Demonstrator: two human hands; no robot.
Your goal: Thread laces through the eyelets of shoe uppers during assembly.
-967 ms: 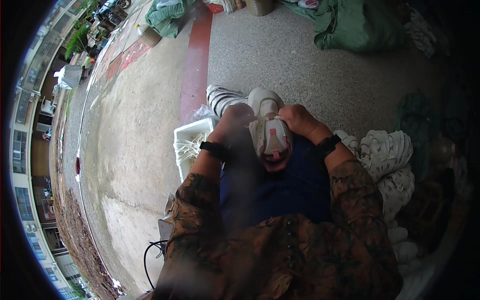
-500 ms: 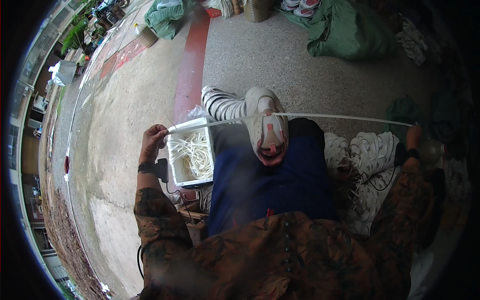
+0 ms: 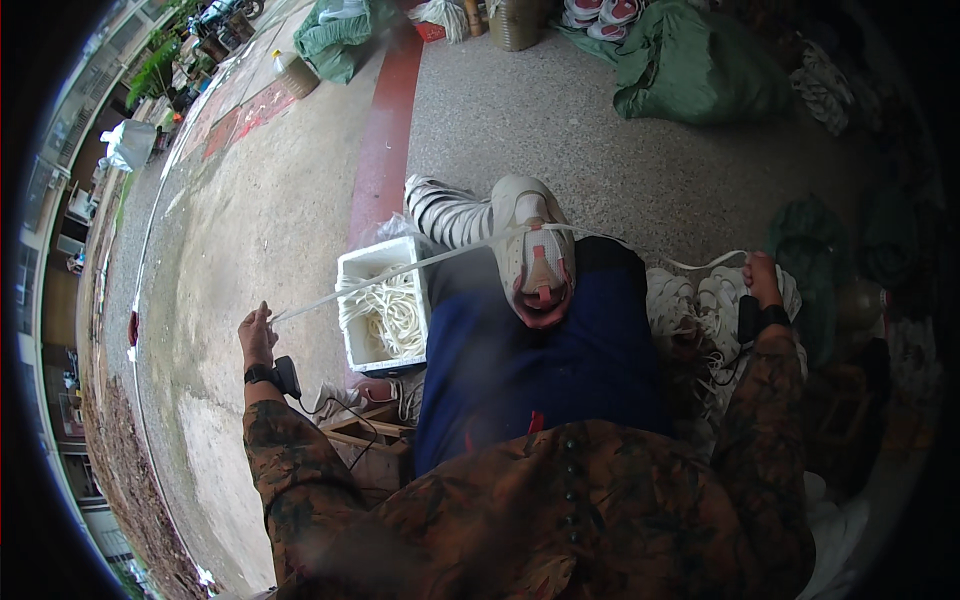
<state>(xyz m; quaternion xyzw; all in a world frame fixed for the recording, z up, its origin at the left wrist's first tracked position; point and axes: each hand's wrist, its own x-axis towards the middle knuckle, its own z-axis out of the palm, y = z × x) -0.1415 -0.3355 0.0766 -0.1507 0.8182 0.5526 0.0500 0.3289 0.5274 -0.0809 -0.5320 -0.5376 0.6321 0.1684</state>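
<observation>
White lace (image 3: 400, 271), gripped in both hands (image 3: 257, 337) (image 3: 763, 279), through shoe (image 3: 543, 262) (pink tab (image 3: 545, 297) unreadable)

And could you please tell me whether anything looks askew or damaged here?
I can make out nothing spilled or damaged. What stands out is the white lace across the beige shoe: it runs straight to the left hand but hangs slack and curved toward the right hand. The laces in the white box lie jumbled.

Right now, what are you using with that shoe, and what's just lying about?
In use:
pale shoe
white lace, held by left hand and right hand
probably the white box of laces

Apparently just lying about:
leafy plant
capped jug
larger green sack
</observation>
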